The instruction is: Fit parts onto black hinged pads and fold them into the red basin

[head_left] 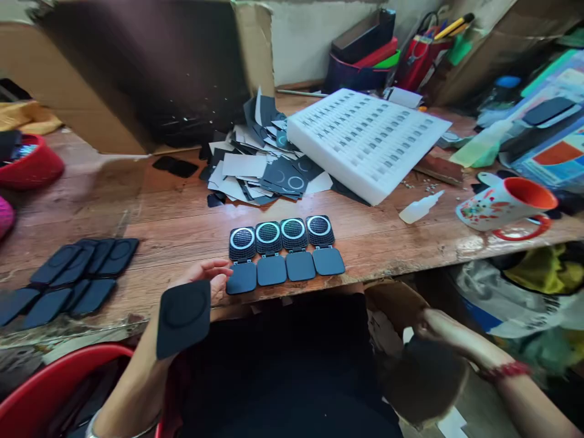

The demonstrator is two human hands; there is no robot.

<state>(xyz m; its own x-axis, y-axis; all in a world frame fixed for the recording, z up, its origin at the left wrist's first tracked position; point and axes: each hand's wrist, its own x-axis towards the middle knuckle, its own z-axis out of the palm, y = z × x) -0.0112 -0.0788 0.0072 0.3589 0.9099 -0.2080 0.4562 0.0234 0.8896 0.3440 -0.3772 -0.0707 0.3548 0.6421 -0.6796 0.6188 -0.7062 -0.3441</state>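
My left hand (212, 274) is at the table's front edge, fingers curled, fingertips beside the leftmost unit of a row. A dark square pad (184, 318) with a faint ring covers its palm and wrist and appears to be held there; the grip is partly hidden. The row has several hinged folding units (292, 234), laid open: ringed, ribbed heads behind, plain dark flaps (241, 278) in front. My right hand (431, 328) is low at the right, below table height, above a dark brown blurred shape (424, 377). A white scrap (407, 334) is close by; motion smears the fingers.
More dark pads (73, 274) lie at the left. Behind the row are a heap of card pieces (246, 167) and a white foam tray (365, 140) of small parts. A dropper bottle (420, 207) and a tipped mug (497, 207) are at the right; a red chair (91, 359) stands lower left.
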